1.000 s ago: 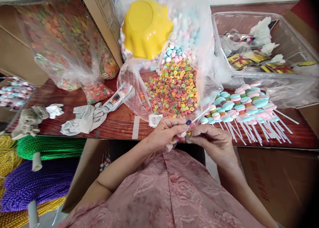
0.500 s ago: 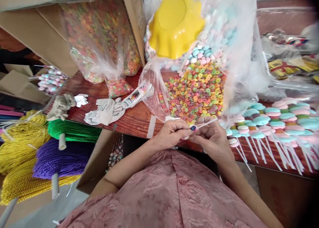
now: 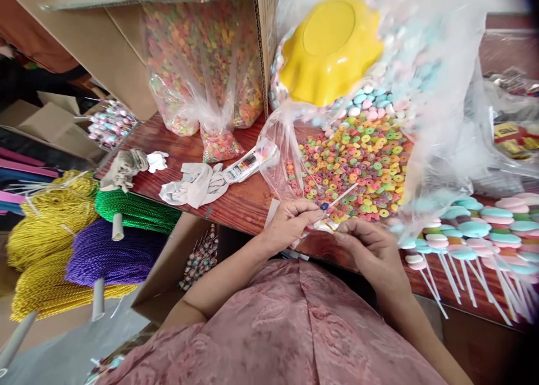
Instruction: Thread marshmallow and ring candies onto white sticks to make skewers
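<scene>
Red-brown wood tops the bench [image 3: 240, 208] where, by the near edge, the left hand [image 3: 290, 221] and right hand [image 3: 370, 247] face each other, left fingers pinching a stick [image 3: 344, 194] slanting forward and rightward away from them, right ones pinching the small wrapper [image 3: 325, 226] just below.

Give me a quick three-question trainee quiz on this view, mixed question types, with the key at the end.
1. True or false: the white stick beside the left hand points away from the person.
2. Which colour are the cords just below the green cords in the view? A) red B) purple C) white
3. Which hand is nearer the row of pink-and-blue sweets?

Key:
1. True.
2. B, the purple cords.
3. The right hand.
</scene>
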A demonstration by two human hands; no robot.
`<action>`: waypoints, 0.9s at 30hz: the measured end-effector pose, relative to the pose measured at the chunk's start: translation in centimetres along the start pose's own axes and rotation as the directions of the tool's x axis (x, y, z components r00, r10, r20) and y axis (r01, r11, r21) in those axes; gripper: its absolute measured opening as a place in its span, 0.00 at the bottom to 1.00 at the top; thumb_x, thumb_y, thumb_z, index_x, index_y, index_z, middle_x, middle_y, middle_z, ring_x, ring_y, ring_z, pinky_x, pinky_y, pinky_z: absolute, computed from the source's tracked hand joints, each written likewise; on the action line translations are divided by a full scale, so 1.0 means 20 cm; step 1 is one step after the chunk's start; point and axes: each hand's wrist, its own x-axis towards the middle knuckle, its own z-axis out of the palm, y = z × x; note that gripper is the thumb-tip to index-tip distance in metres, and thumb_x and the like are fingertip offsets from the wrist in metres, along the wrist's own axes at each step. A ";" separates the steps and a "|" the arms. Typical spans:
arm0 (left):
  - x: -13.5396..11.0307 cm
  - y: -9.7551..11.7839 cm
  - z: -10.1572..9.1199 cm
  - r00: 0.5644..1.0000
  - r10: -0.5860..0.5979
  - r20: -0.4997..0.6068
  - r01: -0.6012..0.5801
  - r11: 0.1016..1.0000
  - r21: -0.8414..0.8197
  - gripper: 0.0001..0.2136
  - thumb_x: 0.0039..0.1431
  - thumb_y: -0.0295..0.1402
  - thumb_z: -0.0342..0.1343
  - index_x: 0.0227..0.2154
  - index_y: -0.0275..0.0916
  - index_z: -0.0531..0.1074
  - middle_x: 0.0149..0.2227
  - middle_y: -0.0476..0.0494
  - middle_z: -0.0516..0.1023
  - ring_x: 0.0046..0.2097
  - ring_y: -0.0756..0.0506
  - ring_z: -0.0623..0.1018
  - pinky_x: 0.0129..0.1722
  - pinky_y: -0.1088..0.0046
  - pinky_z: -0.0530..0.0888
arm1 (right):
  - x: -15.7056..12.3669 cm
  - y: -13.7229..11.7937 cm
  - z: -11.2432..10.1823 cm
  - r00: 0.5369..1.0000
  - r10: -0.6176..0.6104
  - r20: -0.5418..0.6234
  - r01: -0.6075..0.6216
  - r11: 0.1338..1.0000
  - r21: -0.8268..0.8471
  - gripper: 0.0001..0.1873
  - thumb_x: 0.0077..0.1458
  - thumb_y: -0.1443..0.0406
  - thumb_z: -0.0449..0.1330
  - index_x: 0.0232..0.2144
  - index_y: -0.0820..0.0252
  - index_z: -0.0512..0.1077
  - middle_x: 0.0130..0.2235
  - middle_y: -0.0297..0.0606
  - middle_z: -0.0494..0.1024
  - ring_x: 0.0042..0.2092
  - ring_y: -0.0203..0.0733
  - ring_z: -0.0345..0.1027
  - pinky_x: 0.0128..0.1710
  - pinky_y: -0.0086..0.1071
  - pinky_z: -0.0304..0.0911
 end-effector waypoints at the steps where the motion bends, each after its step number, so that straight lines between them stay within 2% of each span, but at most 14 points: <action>1: 0.00 0.00 0.00 1.000 0.005 -0.012 -0.005 1.000 0.030 0.13 0.53 0.41 0.61 0.22 0.35 0.74 0.25 0.51 0.68 0.27 0.55 0.65 0.29 0.78 0.63 | -0.01 -0.01 -0.01 0.996 -0.040 -0.078 0.037 0.999 -0.039 0.06 0.54 0.63 0.63 0.26 0.57 0.73 0.25 0.32 0.73 0.27 0.36 0.65 0.26 0.29 0.62; 3: 0.01 -0.01 0.02 1.000 0.003 0.001 -0.003 0.998 0.064 0.12 0.53 0.40 0.61 0.24 0.35 0.75 0.25 0.51 0.69 0.28 0.55 0.66 0.30 0.77 0.63 | -0.03 -0.05 -0.01 0.968 -0.161 -0.194 0.135 0.981 -0.139 0.01 0.54 0.66 0.63 0.31 0.56 0.76 0.30 0.33 0.77 0.30 0.37 0.69 0.31 0.30 0.66; 4: 0.01 -0.02 0.03 1.000 0.004 0.026 -0.006 0.998 0.064 0.12 0.54 0.40 0.60 0.25 0.35 0.75 0.25 0.51 0.69 0.27 0.54 0.66 0.30 0.77 0.64 | -0.03 -0.07 0.00 0.951 -0.235 -0.200 0.196 0.961 -0.197 0.03 0.55 0.67 0.63 0.33 0.55 0.77 0.32 0.33 0.79 0.32 0.37 0.71 0.34 0.31 0.67; 6: 0.01 -0.03 0.06 0.997 0.039 0.070 -0.043 0.998 0.055 0.12 0.55 0.38 0.57 0.24 0.35 0.74 0.24 0.52 0.69 0.28 0.54 0.66 0.31 0.76 0.64 | -0.03 -0.09 0.02 0.926 -0.357 -0.120 0.313 0.906 -0.284 0.09 0.57 0.69 0.61 0.38 0.53 0.79 0.34 0.34 0.81 0.35 0.39 0.74 0.37 0.33 0.69; 8: 0.00 -0.03 0.07 0.991 0.100 0.086 -0.107 0.992 0.074 0.11 0.56 0.35 0.55 0.21 0.35 0.72 0.24 0.52 0.67 0.28 0.54 0.66 0.31 0.76 0.64 | 0.00 -0.10 0.05 0.915 -0.400 -0.041 0.369 0.875 -0.313 0.13 0.59 0.70 0.58 0.41 0.52 0.79 0.37 0.35 0.82 0.36 0.39 0.75 0.38 0.34 0.70; 13: -0.04 -0.02 0.06 0.982 0.127 0.141 -0.149 0.977 0.155 0.14 0.57 0.33 0.55 0.17 0.35 0.66 0.23 0.51 0.64 0.28 0.54 0.64 0.30 0.75 0.63 | 0.04 -0.05 0.06 0.957 -0.289 0.007 0.281 0.924 -0.259 0.16 0.58 0.70 0.57 0.46 0.53 0.79 0.39 0.36 0.83 0.37 0.40 0.77 0.39 0.35 0.71; 16: -0.05 -0.04 0.05 0.980 0.161 0.118 -0.177 0.974 0.144 0.15 0.57 0.35 0.57 0.18 0.35 0.67 0.23 0.51 0.64 0.27 0.54 0.64 0.29 0.75 0.62 | 0.05 -0.03 0.06 0.967 -0.250 0.047 0.254 0.940 -0.227 0.17 0.56 0.70 0.57 0.46 0.55 0.78 0.31 0.32 0.80 0.30 0.36 0.72 0.32 0.31 0.67; 19: -0.05 -0.07 0.05 0.985 0.162 0.062 -0.167 0.981 0.102 0.14 0.57 0.35 0.57 0.18 0.35 0.67 0.24 0.51 0.65 0.27 0.54 0.65 0.29 0.75 0.63 | 0.03 -0.03 0.07 0.967 -0.248 0.060 0.255 0.950 -0.182 0.18 0.56 0.70 0.58 0.48 0.57 0.76 0.23 0.26 0.71 0.24 0.31 0.61 0.26 0.28 0.60; 21: -0.04 -0.07 0.06 0.986 0.159 0.038 -0.162 0.981 0.103 0.12 0.56 0.34 0.58 0.19 0.35 0.69 0.24 0.51 0.66 0.28 0.53 0.66 0.30 0.76 0.64 | 0.01 -0.02 0.08 0.968 -0.252 -0.013 0.247 0.958 -0.147 0.18 0.55 0.70 0.60 0.49 0.56 0.73 0.23 0.25 0.69 0.24 0.31 0.59 0.26 0.27 0.58; 24: -0.03 -0.07 0.06 0.979 0.202 0.025 -0.204 0.968 0.146 0.10 0.56 0.33 0.58 0.21 0.35 0.71 0.26 0.50 0.68 0.30 0.53 0.68 0.31 0.75 0.65 | -0.03 -0.01 0.11 0.959 -0.206 -0.196 0.200 0.979 -0.048 0.14 0.54 0.69 0.64 0.43 0.55 0.70 0.26 0.26 0.72 0.26 0.31 0.63 0.28 0.27 0.60; 25: -0.02 -0.07 0.06 0.973 0.229 0.030 -0.231 0.959 0.163 0.10 0.57 0.33 0.58 0.22 0.35 0.72 0.26 0.50 0.68 0.30 0.52 0.68 0.32 0.75 0.66 | -0.03 0.00 0.11 0.960 -0.162 -0.227 0.167 0.986 0.004 0.11 0.53 0.68 0.64 0.40 0.55 0.71 0.27 0.27 0.73 0.28 0.32 0.65 0.29 0.27 0.61; 27: -0.02 -0.06 0.07 0.955 0.289 0.062 -0.296 0.931 0.215 0.11 0.58 0.33 0.57 0.22 0.35 0.73 0.26 0.49 0.69 0.30 0.52 0.69 0.32 0.75 0.66 | -0.03 0.00 0.11 0.977 -0.054 -0.205 0.078 0.991 0.110 0.05 0.54 0.65 0.64 0.34 0.56 0.71 0.28 0.30 0.74 0.29 0.34 0.67 0.31 0.28 0.64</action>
